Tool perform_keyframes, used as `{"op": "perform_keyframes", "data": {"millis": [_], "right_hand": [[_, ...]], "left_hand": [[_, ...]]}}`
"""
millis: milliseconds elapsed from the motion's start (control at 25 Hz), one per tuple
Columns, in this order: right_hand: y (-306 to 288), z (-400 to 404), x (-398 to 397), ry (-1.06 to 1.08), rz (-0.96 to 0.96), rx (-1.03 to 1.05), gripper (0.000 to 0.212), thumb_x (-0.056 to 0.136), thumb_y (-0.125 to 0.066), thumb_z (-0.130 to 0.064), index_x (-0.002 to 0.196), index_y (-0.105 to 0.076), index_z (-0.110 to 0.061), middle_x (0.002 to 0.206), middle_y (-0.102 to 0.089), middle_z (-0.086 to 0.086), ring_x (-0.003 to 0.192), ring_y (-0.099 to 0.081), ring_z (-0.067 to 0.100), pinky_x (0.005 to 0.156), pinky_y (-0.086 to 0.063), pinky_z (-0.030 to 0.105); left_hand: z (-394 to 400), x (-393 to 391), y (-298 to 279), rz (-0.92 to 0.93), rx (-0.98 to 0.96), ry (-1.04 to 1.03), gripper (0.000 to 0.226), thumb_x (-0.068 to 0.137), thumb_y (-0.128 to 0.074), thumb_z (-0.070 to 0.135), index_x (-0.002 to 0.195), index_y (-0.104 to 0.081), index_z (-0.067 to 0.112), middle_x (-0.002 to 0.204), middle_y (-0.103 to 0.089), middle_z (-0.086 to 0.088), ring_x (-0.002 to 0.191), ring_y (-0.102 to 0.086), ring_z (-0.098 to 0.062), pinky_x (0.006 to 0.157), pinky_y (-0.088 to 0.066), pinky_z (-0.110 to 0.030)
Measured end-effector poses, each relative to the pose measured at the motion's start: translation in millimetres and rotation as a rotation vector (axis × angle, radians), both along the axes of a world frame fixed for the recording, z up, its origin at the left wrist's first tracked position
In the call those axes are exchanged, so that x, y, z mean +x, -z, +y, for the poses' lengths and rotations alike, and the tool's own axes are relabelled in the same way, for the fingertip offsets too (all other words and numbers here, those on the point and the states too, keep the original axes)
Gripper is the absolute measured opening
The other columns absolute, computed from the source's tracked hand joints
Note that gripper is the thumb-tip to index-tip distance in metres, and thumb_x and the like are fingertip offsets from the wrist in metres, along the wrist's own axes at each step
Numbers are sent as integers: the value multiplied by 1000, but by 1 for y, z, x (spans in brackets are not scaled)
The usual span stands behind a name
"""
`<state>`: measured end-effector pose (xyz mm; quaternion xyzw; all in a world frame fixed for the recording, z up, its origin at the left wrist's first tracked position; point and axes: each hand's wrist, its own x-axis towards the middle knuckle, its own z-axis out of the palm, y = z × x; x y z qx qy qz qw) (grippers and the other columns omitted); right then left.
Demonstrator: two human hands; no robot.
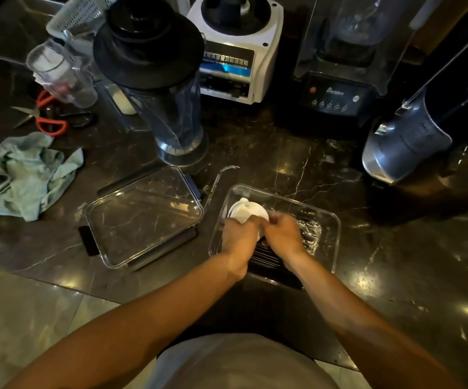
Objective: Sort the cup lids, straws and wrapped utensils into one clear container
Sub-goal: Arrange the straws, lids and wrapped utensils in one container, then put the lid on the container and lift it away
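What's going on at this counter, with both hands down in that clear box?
A person is packing takeaway supplies into a clear container on a dark marble counter. The left hand and right hand meet over it, handling a stack of white cup lids at its far end. Black straws and plastic-wrapped utensils already lie inside. The container's lid lies beside it.
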<state>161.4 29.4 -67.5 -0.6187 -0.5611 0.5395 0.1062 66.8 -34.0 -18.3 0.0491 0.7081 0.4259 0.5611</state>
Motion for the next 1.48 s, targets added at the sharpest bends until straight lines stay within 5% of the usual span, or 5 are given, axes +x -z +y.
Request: {"op": "perform_keyframes", "data": {"millis": [360,560,720,840,1481], "right_hand": [[-26,-6,5,-46,-240,221,13,98,-65,-33,105,-69,-23,106,-69,-1,91,-65,13,73,-55,30],[-73,-12,-49,-232,-70,689,16,97,-68,-23,110,-69,-14,104,-63,-3,85,-61,8,72,-49,22],[-53,-25,-126,-593,-95,693,27,95,-69,-26,120,-67,-17,114,-63,-1,100,-63,14,85,-55,35],[-33,-43,-159,-961,-222,622,46,95,-69,-30,138,-60,-17,137,-58,3,128,-52,22,103,-47,35],[-6,-88,-176,-1230,-550,629,97,87,-76,-42,159,-18,-15,168,-12,17,156,-9,38,125,-15,54]], "left_hand": [[-30,-50,-44,11,100,32,11,101,-60,18,109,-67,19,115,-71,-6,101,-70,-18,82,-56,-28],[-58,-153,-36,380,143,-90,21,97,-67,17,118,-66,17,108,-73,-4,93,-74,-18,72,-60,-23],[-81,-223,16,551,-147,-183,86,67,-79,50,140,-48,16,136,-57,-14,124,-60,-34,105,-51,-50],[-104,-249,34,728,-383,-146,82,84,-78,41,150,-38,13,150,-40,-23,139,-41,-44,116,-36,-55],[-156,-297,30,380,-139,-213,19,96,-68,22,84,-74,8,85,-75,-13,84,-74,-29,76,-63,-44]]}}
